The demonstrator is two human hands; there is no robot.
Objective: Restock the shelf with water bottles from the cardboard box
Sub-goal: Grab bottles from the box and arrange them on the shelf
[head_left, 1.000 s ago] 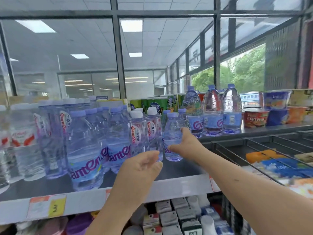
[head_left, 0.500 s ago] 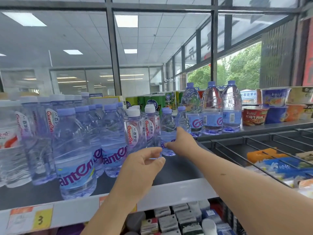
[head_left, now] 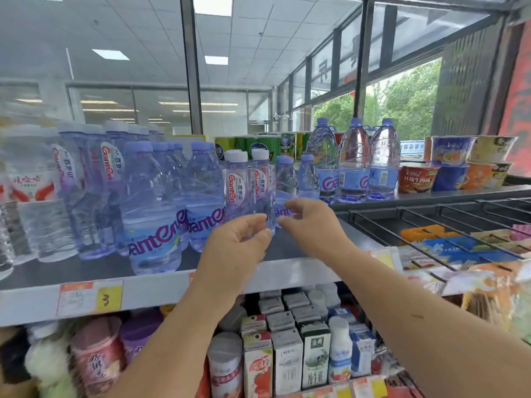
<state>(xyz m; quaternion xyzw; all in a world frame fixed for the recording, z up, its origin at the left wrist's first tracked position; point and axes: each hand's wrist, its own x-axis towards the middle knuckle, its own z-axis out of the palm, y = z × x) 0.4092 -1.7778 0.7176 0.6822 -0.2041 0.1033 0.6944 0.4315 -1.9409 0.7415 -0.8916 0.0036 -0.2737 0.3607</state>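
- A shop interior with a tiled ceiling, recessed lights and large windows is shown; the work surface is a dark-topped metal shelf with a pale front rail (head_left: 161, 285), taken here as the landmark.
- On the shelf, left of centre, several rows of clear plastic water bottles with lilac caps and purple-lettered labels (head_left: 149, 208) are stood upright, reaching close to the front rail.
- At the shelf's right part, slim clear plastic bottles with white caps and red oval labels (head_left: 238, 185) are stood, and behind them small clear bottles with lilac caps (head_left: 308, 176).
- At the far right of the shelf, three large clear water jugs with blue labels (head_left: 355, 162) and stacked paper noodle bowls (head_left: 419, 176) are seen.
- The left hand (head_left: 235, 254) is held above the front rail, thumb and fingers curled toward each other just in front of the slim bottles; whether a bottle is touched cannot be told.
- The right hand (head_left: 311, 225) is set just beside the left, fingers bent around the lower part of a small bottle; a firm grip cannot be confirmed.
- The cardboard box is not in view, so remaining stock cannot be counted.
- Judged progress: the shelf is largely filled; a bare strip of shelf in front of the slim bottles is left to be stocked.
- Below the shelf, upright drink cartons and small bottles (head_left: 287, 360) are ranged; these are not part of the task.
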